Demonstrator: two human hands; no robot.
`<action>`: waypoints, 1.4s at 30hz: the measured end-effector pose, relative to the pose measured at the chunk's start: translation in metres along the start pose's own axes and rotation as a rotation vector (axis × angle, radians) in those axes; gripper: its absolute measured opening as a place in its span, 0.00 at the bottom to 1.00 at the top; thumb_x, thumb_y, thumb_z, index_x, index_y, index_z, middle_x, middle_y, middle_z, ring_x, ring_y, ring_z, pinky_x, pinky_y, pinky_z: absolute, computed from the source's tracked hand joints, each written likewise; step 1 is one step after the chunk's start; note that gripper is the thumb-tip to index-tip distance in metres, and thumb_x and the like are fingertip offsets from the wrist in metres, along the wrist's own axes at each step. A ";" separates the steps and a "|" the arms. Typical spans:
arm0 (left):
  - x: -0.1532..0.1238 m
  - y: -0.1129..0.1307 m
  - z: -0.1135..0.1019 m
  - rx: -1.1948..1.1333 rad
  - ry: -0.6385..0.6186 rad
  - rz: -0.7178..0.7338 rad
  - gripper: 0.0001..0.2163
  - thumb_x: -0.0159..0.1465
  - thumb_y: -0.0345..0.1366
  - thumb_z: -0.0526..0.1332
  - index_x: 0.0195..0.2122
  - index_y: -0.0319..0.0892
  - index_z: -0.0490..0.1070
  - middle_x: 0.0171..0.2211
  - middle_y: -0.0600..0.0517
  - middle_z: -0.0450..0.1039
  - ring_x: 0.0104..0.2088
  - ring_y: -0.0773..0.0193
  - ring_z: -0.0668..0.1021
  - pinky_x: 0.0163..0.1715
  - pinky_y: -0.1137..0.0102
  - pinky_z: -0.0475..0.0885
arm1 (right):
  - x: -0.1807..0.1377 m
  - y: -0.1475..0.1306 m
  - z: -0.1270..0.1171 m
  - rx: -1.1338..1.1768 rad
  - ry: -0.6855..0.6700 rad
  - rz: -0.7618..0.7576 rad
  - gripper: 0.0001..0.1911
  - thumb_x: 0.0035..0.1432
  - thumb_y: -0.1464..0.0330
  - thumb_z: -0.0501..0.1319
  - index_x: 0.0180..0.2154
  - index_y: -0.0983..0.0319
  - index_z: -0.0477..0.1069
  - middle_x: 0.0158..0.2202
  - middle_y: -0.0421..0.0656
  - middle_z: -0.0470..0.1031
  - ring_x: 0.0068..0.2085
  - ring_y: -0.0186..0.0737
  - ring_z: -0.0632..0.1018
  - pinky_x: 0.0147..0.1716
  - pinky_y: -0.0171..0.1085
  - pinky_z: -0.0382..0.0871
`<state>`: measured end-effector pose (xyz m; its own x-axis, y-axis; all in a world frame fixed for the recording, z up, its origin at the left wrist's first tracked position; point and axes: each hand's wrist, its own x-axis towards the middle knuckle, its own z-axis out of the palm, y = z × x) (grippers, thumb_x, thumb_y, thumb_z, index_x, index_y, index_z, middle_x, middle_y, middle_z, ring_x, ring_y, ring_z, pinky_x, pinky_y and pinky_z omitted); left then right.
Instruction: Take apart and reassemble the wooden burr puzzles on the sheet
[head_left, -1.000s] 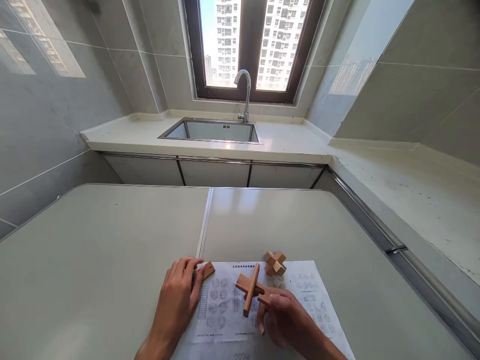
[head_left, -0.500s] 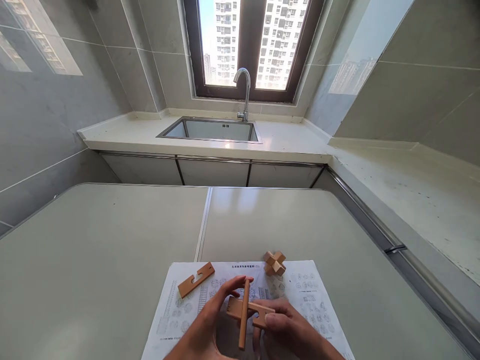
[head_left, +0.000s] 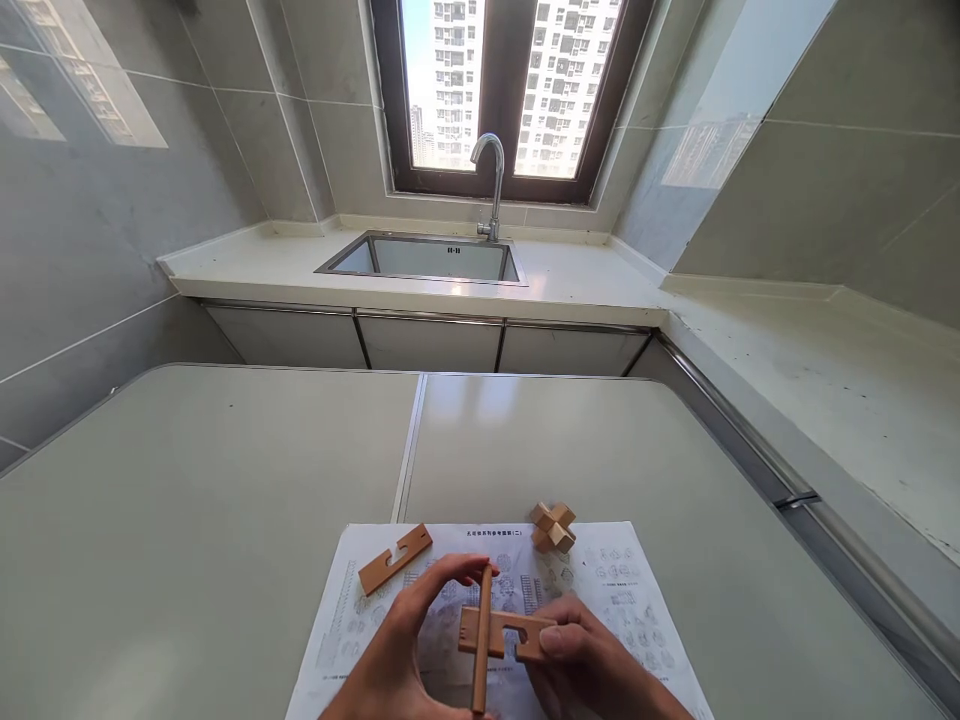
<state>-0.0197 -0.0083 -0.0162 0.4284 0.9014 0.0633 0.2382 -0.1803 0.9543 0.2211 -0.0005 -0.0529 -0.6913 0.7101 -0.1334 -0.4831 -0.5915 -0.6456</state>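
My left hand [head_left: 405,640] grips a flat wooden puzzle piece [head_left: 482,640] by its two ends, so its narrow edge faces me and it stands upright. In my right hand [head_left: 581,655] is a notched wooden puzzle piece [head_left: 525,632], pinched at its right end and held level. This second piece crosses the upright one, its left end showing on the other side; whether it passes through a slot is hidden. Both are above a printed sheet [head_left: 330,640]. Beyond my left hand, a third notched wooden piece [head_left: 382,572] lies slanted on the sheet's upper left.
An assembled wooden burr puzzle [head_left: 553,528] sits at the sheet's top edge. The sheet lies on a pale table [head_left: 225,480] with a seam [head_left: 409,440]. Beyond it are a counter [head_left: 570,270] with a sink [head_left: 442,262], a tap [head_left: 495,185] and a window.
My right hand has turned the notched piece so its broad face and notch show more toward me. My left hand and the upright piece have shifted slightly left and down.
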 end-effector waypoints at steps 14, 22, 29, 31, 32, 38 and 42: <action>0.008 0.013 0.007 0.139 0.123 0.122 0.43 0.45 0.40 0.78 0.62 0.52 0.64 0.57 0.47 0.75 0.56 0.44 0.78 0.58 0.55 0.73 | 0.002 0.006 -0.009 -0.105 0.099 -0.022 0.26 0.55 0.51 0.66 0.17 0.64 0.70 0.11 0.36 0.65 0.08 0.24 0.56 0.07 0.28 0.42; 0.006 0.010 0.004 0.106 0.121 0.145 0.45 0.46 0.39 0.78 0.65 0.52 0.61 0.58 0.46 0.74 0.56 0.45 0.78 0.58 0.56 0.73 | 0.000 0.008 -0.014 -0.122 0.110 -0.057 0.27 0.55 0.49 0.66 0.18 0.66 0.73 0.10 0.36 0.64 0.08 0.24 0.55 0.07 0.28 0.42; 0.009 0.014 0.008 0.052 0.162 0.192 0.41 0.48 0.45 0.77 0.63 0.52 0.64 0.53 0.47 0.75 0.50 0.48 0.79 0.54 0.58 0.75 | 0.002 0.010 -0.015 -0.097 0.090 -0.086 0.26 0.56 0.51 0.66 0.20 0.67 0.75 0.09 0.35 0.62 0.08 0.24 0.54 0.07 0.28 0.44; 0.011 0.012 0.008 0.058 0.159 0.220 0.41 0.49 0.47 0.77 0.63 0.52 0.63 0.52 0.47 0.75 0.49 0.49 0.80 0.53 0.58 0.75 | 0.001 0.009 -0.018 -0.093 0.080 -0.088 0.26 0.57 0.52 0.66 0.20 0.68 0.75 0.09 0.36 0.63 0.08 0.24 0.54 0.06 0.28 0.44; 0.012 0.011 0.009 0.064 0.156 0.234 0.41 0.49 0.47 0.76 0.63 0.51 0.63 0.52 0.47 0.75 0.48 0.49 0.80 0.52 0.58 0.76 | 0.001 0.009 -0.019 -0.092 0.076 -0.091 0.26 0.57 0.52 0.66 0.20 0.68 0.75 0.09 0.36 0.63 0.08 0.24 0.54 0.06 0.28 0.44; 0.014 0.008 0.007 0.084 0.113 0.243 0.43 0.43 0.51 0.77 0.59 0.49 0.65 0.49 0.46 0.76 0.42 0.51 0.81 0.46 0.59 0.78 | -0.001 0.014 -0.026 -0.083 0.027 -0.087 0.26 0.54 0.53 0.66 0.16 0.65 0.69 0.08 0.37 0.62 0.06 0.26 0.56 0.05 0.28 0.43; 0.012 0.012 0.009 0.116 0.134 0.226 0.42 0.46 0.50 0.77 0.60 0.49 0.62 0.49 0.46 0.75 0.44 0.50 0.80 0.49 0.57 0.76 | 0.000 0.015 -0.028 -0.095 0.027 -0.100 0.26 0.56 0.52 0.65 0.16 0.63 0.68 0.08 0.35 0.61 0.07 0.26 0.55 0.05 0.28 0.44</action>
<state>-0.0037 -0.0034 -0.0065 0.3647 0.8758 0.3163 0.2509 -0.4195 0.8724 0.2284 0.0013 -0.0837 -0.6271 0.7744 -0.0845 -0.4945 -0.4796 -0.7249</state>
